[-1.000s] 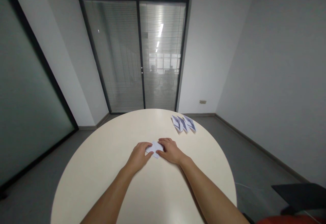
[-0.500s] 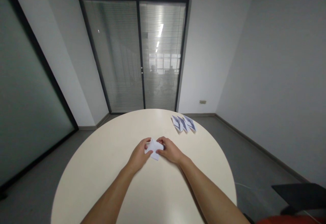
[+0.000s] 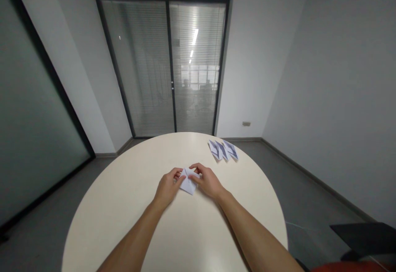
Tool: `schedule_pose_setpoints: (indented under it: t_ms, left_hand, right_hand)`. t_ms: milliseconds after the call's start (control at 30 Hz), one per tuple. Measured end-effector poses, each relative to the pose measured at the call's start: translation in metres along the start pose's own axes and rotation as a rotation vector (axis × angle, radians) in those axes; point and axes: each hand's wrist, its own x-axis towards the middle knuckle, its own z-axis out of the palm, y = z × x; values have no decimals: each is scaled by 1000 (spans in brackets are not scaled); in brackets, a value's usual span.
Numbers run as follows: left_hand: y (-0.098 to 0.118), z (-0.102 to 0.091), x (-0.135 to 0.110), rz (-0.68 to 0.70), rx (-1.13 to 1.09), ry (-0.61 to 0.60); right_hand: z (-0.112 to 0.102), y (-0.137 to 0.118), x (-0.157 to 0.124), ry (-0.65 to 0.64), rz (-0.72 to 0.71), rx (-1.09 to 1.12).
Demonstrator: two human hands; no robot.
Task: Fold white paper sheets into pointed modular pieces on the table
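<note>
A small white folded paper (image 3: pixel 188 186) is held between my two hands above the middle of the table. My left hand (image 3: pixel 168 184) grips its left edge, thumb on top and fingers curled at the far side. On the right edge, my right hand (image 3: pixel 208 180) pinches the paper with the thumb on its face and the fingers behind. Crease lines meet near the paper's middle, and one corner points toward me. Three folded paper pieces (image 3: pixel 223 150) lie side by side farther off, at the table's right rear edge.
The round cream table (image 3: pixel 123 206) fills the lower view. A black chair part (image 3: pixel 365 237) with a red seat (image 3: pixel 346 267) stands at the lower right. Glass panels with blinds (image 3: pixel 148 78) stand behind the table.
The paper's side flaps have been pressed in, so it now looks like a flatter square. Both thumbs have moved inward and up onto its face.
</note>
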Motion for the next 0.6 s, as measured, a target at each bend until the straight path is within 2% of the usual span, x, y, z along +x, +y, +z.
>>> schedule_pose_setpoints:
  t_ms: [167,400,600]
  left_hand:
    - [7,0,-1,37,13,18]
    - [18,0,-3,123,46,71]
    - [21,-2,-3,171,37,105]
  right_hand:
    - [-1,-7,0,2,-57,-39]
    - [-4,-13,0,104,-160,-80]
    - [-5,-12,1,128,-247,-39]
